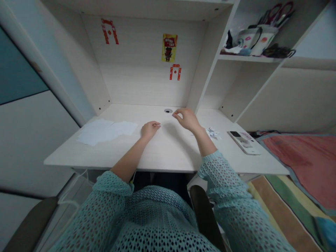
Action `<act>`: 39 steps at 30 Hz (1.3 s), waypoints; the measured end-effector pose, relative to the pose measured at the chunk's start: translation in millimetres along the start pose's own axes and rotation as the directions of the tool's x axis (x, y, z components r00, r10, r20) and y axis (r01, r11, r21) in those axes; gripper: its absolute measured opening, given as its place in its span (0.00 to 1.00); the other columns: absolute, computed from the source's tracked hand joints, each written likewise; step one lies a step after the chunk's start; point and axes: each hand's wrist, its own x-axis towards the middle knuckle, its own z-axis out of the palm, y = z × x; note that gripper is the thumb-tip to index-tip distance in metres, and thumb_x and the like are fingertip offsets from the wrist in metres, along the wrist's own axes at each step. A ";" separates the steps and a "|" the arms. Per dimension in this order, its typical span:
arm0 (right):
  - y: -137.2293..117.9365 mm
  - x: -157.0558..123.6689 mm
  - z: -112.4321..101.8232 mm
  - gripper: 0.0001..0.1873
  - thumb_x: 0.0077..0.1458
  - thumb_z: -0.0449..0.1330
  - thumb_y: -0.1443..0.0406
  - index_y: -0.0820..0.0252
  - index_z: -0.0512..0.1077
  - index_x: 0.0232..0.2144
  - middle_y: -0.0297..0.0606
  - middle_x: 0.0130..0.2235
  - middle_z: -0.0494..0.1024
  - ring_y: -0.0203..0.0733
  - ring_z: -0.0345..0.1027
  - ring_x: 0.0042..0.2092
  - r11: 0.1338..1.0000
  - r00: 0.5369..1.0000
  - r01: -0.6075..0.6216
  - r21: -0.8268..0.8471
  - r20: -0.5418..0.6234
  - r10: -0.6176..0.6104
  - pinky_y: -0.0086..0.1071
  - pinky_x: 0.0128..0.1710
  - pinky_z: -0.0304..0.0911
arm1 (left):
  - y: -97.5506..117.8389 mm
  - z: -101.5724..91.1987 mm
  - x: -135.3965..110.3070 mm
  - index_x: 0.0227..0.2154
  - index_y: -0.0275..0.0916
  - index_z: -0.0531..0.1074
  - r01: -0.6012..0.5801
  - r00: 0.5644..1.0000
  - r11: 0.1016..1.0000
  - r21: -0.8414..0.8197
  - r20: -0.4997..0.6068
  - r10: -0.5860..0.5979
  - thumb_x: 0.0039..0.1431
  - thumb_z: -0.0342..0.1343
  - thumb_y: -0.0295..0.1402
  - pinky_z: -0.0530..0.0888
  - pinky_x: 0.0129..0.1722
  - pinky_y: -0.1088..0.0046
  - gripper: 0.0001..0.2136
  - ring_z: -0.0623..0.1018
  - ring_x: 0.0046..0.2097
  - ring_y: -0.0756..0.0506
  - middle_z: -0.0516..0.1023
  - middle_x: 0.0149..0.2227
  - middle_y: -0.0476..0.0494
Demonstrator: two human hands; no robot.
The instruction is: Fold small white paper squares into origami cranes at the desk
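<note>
My left hand (150, 129) rests low over the white desk (168, 154), its fingers pinched together near the middle. Whatever lies between those fingertips is too small to make out. Raised a little above the desk, my right hand (186, 118) has thumb and forefinger closed in a pinch, close to the round cable hole (168, 111). I cannot tell what the right fingertips hold, if anything. White paper sheets (105, 131) lie overlapping to the left of my left hand. Right of my right wrist is a small heap of printed paper bits (212, 133), partly hidden by the forearm.
A phone (243, 142) lies at the desk's right side. On the shelf (249, 58) stand cups (262, 38) with scissors (282, 12) and pens. Red stickers (175, 72) and a yellow packet (169, 48) are on the back panel. Chair armrests (204, 217) flank me.
</note>
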 end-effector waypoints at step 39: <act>-15.0 -3.0 131.6 0.13 0.54 0.54 0.59 0.57 0.72 0.38 0.37 0.34 0.76 0.39 0.68 0.37 0.828 0.958 -0.273 0.491 0.057 0.281 0.33 0.40 0.61 | -18.0 -40.0 9.7 0.56 0.43 0.61 -0.080 0.967 0.969 0.233 -0.217 0.132 0.55 0.53 0.30 0.58 0.57 0.61 0.24 0.66 0.57 0.41 0.65 0.57 0.40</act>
